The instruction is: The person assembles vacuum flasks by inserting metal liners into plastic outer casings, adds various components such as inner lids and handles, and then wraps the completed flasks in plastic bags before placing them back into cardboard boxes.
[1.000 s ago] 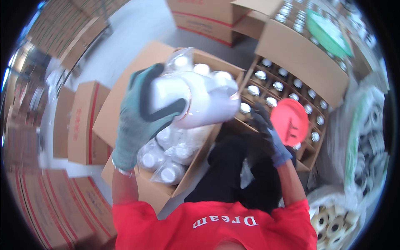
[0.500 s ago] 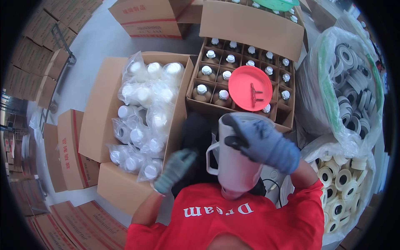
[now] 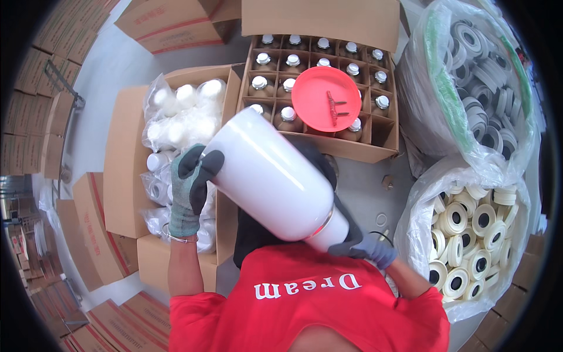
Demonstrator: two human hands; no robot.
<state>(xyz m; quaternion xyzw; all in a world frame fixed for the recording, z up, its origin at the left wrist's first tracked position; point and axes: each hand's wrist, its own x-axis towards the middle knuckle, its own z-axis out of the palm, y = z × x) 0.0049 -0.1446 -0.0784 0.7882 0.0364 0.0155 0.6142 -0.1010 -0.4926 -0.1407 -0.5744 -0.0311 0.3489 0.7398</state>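
Across my lap lies a large white jug-like vessel (image 3: 272, 176), tilted, its wide end up to the left and its narrow end down to the right. My left hand (image 3: 193, 176), in a green-grey glove with dark fingertips, grips it by the wide end. At the narrow end my right hand (image 3: 366, 247), in a blue-grey glove, is closed around it. No handle shows on the side facing up. Beyond the vessel, a pink round plate (image 3: 311, 111) rests on bottle caps with a small red clip-like piece (image 3: 333, 108) on it.
A divided carton (image 3: 328, 154) of white-capped bottles stands ahead. To the left, an open carton (image 3: 126, 158) holds bagged white bottles. At right are plastic bags of grey rings (image 3: 484, 88) and cream rings (image 3: 469, 234). Stacked cartons (image 3: 70, 35) line the far left.
The vessel has swung from upright to slanting, and its handle has gone from sight. My left hand has come up onto its wide end; my right hand has moved down to the narrow end.
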